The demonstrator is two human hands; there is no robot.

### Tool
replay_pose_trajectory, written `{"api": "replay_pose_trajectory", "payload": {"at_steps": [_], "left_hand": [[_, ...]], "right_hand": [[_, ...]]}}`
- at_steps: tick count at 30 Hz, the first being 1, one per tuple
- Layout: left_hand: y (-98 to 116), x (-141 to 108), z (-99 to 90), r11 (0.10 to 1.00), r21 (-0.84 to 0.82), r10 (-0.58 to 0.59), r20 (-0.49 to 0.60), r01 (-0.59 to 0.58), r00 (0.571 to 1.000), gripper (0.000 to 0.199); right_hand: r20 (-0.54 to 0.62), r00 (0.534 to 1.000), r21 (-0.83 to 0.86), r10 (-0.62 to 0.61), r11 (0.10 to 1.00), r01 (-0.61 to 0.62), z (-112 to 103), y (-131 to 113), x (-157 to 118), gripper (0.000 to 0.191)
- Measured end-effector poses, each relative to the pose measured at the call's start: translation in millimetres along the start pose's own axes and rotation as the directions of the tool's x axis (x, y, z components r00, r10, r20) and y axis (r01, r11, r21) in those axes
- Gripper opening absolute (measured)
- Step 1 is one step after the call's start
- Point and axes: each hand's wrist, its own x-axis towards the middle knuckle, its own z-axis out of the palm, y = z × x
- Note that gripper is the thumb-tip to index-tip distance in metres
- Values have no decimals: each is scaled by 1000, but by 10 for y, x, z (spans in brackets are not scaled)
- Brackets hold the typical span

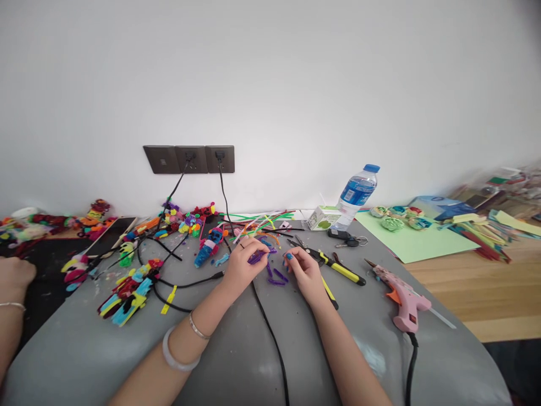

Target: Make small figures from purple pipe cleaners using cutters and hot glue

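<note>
My left hand (246,263) is closed in a pinch, and a piece of purple pipe cleaner (256,257) shows at its fingers. Just across from it, my right hand (305,272) has thumb and fingertips pressed together; whatever lies between them is too small to make out. Short bent purple pipe cleaner pieces (278,278) lie on the grey table between the hands. Pliers with yellow-and-black handles (344,269) rest beyond my right hand. A blue pipe cleaner figure (207,251) with a pink and red top lies left of my left hand.
A pink glue gun (406,301) lies at right, its cord running off the front. Behind stand a tilted water bottle (357,194) and small carton (323,217), near car keys (347,239). Black cables (270,332) cross the table. Another person's hand (16,279) is at far left.
</note>
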Motion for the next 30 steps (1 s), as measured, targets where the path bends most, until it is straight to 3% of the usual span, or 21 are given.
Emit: {"api": "replay_pose_trajectory", "payload": {"at_steps": [11,30], "left_hand": [[-39,-8,13,1000,11,-10,-28,11,1000,14],[-44,-19,39,1000,2,-1,-61,1,998,12]], "right_hand": [[-14,999,18,-30,999,31,-15,57,10,13],[9,1000,5,-4,1000,4,-22,54,10,9]]}}
